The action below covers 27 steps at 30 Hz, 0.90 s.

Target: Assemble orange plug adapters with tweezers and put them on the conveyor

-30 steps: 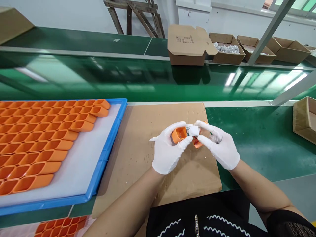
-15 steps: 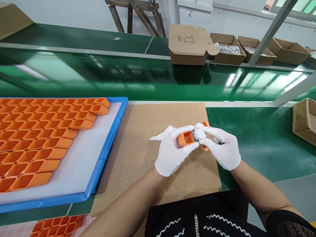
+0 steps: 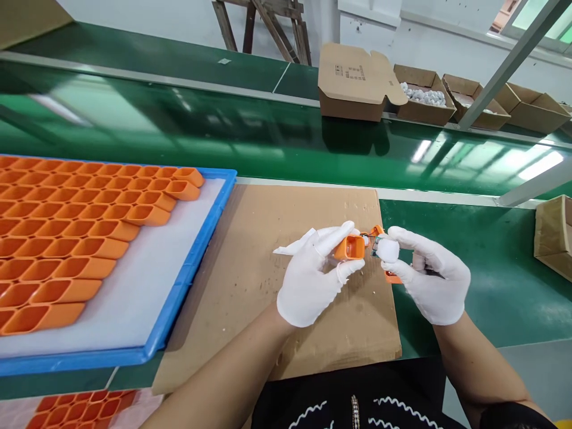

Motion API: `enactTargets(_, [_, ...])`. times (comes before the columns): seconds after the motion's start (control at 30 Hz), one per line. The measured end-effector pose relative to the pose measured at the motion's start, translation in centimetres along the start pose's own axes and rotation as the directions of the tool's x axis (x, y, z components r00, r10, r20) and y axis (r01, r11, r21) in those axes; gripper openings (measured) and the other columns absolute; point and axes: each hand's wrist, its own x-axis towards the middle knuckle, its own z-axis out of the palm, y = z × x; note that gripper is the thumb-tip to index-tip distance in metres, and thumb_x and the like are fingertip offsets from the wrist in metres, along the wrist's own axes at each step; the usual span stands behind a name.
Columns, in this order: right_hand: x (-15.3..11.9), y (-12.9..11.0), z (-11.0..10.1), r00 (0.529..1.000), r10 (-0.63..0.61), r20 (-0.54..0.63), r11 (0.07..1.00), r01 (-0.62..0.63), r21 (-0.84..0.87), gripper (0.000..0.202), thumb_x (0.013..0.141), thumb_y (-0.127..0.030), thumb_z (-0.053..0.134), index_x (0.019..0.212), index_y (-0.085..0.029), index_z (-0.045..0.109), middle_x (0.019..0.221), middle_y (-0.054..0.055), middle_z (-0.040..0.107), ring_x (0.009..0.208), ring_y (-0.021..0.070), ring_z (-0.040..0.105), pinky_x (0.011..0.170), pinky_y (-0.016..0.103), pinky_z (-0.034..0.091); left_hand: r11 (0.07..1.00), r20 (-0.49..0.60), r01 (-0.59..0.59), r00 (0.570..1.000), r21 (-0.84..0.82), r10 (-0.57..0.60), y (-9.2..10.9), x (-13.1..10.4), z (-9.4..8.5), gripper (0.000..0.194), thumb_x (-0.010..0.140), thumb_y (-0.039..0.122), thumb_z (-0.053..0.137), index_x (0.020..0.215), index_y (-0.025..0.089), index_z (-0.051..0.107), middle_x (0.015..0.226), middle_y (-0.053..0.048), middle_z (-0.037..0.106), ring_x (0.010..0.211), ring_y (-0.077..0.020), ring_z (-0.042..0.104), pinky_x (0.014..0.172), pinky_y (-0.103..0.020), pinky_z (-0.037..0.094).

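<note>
My left hand (image 3: pixel 313 277), in a white glove, grips a hollow orange housing (image 3: pixel 351 248), its opening facing up toward me. Between the thumb and fingers of my gloved right hand (image 3: pixel 433 271) is a white round-edged piece (image 3: pixel 388 250) with a small circuit board (image 3: pixel 376 245) on its left side. Thin wires run between the two hands. More orange parts (image 3: pixel 393 277) show behind and below the white piece, partly hidden by my right fingers. A white sheet (image 3: pixel 295 244) lies on the cardboard behind my left hand.
Cardboard (image 3: pixel 250 238) covers the bench under my hands. At left, a blue-rimmed tray (image 3: pixel 196 262) holds rows of orange housings (image 3: pixel 89 247). Open boxes (image 3: pixel 422 113) stand on the back shelf, beneath a slanted metal post (image 3: pixel 513 65). Another box (image 3: pixel 552 232) sits at right.
My right hand has moved right, drawing the white piece and circuit board away from the orange housing. Wires now show between them. The whole view has shifted and tilted slightly.
</note>
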Motion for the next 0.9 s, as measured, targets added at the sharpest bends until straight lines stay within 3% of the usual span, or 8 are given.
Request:
enactTargets(0.1, [0.1, -0.1, -0.2, 0.989, -0.127, 0.082, 0.986, 0.135, -0.102, 0.055, 0.083, -0.012, 0.077, 0.129, -0.041, 0.067, 0.097, -0.005, 0.079, 0.048, 0.0087, 0.052, 0.042, 0.027, 0.047, 0.978, 0.014, -0.146, 0.989, 0.146, 0.146, 0.1, 0.1, -0.3, 0.055, 0.092, 0.027, 0.069, 0.142, 0.044, 0.056, 0.128, -0.002, 0.069, 0.119, -0.0243, 0.064, 0.101, -0.044, 0.054])
enactTargets(0.23, [0.2, -0.3, 0.3, 0.951, -0.285, 0.122, 0.938, 0.303, -0.17, 0.061, 0.087, -0.01, 0.074, 0.138, -0.04, 0.06, 0.106, -0.002, 0.079, 0.073, 0.0142, 0.073, 0.07, 0.029, 0.065, 0.925, 0.07, -0.264, 0.965, 0.272, 0.254, 0.5, 0.4, -0.6, 0.051, 0.094, 0.026, 0.067, 0.142, 0.04, 0.056, 0.126, -0.003, 0.07, 0.115, -0.0219, 0.066, 0.103, -0.04, 0.053])
enactTargets(0.47, [-0.1, 0.5, 0.9, 0.95, -0.277, 0.142, 0.947, 0.295, -0.124, 0.062, 0.087, -0.008, 0.073, 0.139, -0.04, 0.059, 0.118, 0.001, 0.076, 0.098, 0.019, 0.075, 0.086, 0.035, 0.067, 0.922, 0.082, -0.282, 0.959, 0.266, 0.27, 0.8, 0.4, -0.5, 0.047, 0.09, 0.016, 0.07, 0.132, 0.036, 0.064, 0.123, -0.002, 0.073, 0.104, -0.0192, 0.07, 0.094, -0.035, 0.057])
enactTargets(0.6, [-0.1, 0.9, 0.6, 0.938, -0.321, 0.133, 0.925, 0.34, -0.168, 0.068, 0.086, -0.009, 0.074, 0.143, -0.041, 0.054, 0.118, -0.002, 0.077, 0.097, 0.0178, 0.076, 0.085, 0.032, 0.067, 0.934, 0.07, -0.242, 0.97, 0.262, 0.232, 0.8, 0.3, -0.5, 0.044, 0.088, 0.02, 0.073, 0.129, 0.036, 0.065, 0.118, -0.002, 0.075, 0.092, -0.0187, 0.072, 0.093, -0.038, 0.057])
enactTargets(0.7, [-0.1, 0.9, 0.4, 0.907, -0.399, 0.136, 0.883, 0.42, -0.21, 0.069, 0.086, -0.008, 0.074, 0.145, -0.037, 0.052, 0.117, -0.002, 0.077, 0.096, 0.0177, 0.077, 0.084, 0.03, 0.068, 0.938, 0.057, -0.263, 0.965, 0.226, 0.257, 0.8, 0.4, -0.6, 0.042, 0.087, 0.024, 0.074, 0.127, 0.036, 0.067, 0.112, -0.001, 0.077, 0.09, -0.0196, 0.072, 0.091, -0.039, 0.057])
enactTargets(0.9, [0.0, 0.9, 0.1, 0.854, -0.499, 0.146, 0.814, 0.52, -0.261, 0.066, 0.085, -0.007, 0.074, 0.145, -0.027, 0.054, 0.117, 0.005, 0.077, 0.097, 0.0185, 0.078, 0.084, 0.028, 0.067, 0.929, 0.056, -0.328, 0.945, 0.174, 0.323, 1.0, 0.6, -0.5, 0.047, 0.085, 0.015, 0.075, 0.126, 0.035, 0.067, 0.115, -0.001, 0.077, 0.092, -0.018, 0.073, 0.083, -0.033, 0.06])
